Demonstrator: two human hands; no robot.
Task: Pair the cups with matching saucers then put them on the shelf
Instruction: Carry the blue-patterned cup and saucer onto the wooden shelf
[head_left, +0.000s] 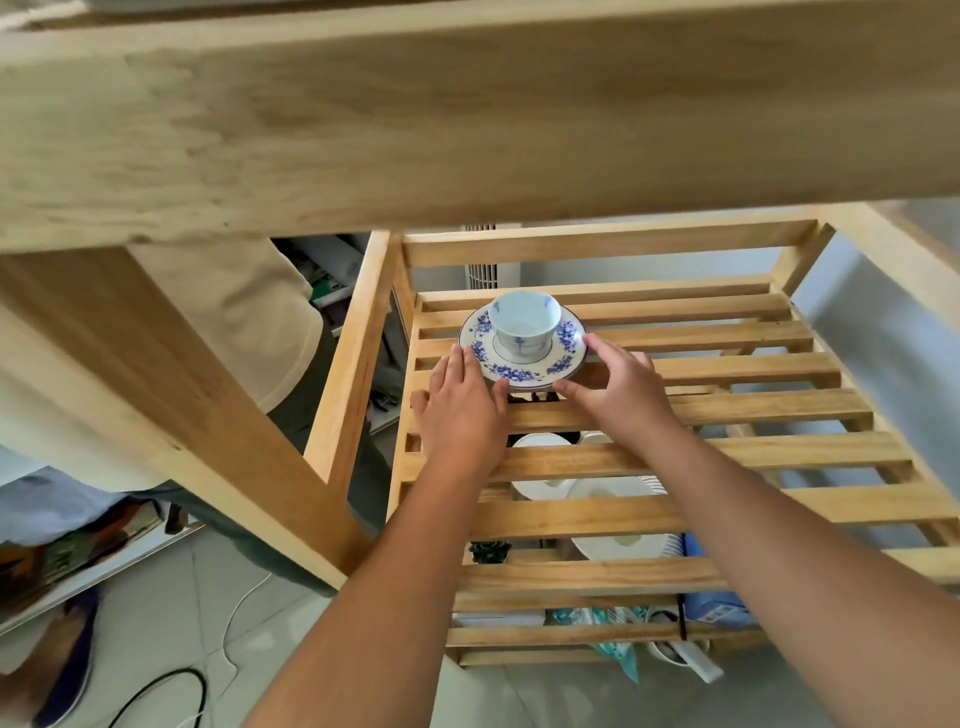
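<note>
A white cup (524, 325) with small blue marks stands upright on a white saucer (519, 370) with a blue floral rim. The pair rests on the slatted wooden shelf (727, 405), toward its far left. My left hand (460, 410) touches the saucer's near-left edge with its fingers spread. On the saucer's near-right edge is my right hand (618, 387), thumb and fingers around the rim. Both hands hold the saucer from the near side.
A wide wooden tabletop (415, 114) overhangs the shelf at the top, and its leg (171, 395) slants down at the left. White plates (618, 493) lie on a lower level under the slats. Another person stands at the left. A cable (156, 691) lies on the floor.
</note>
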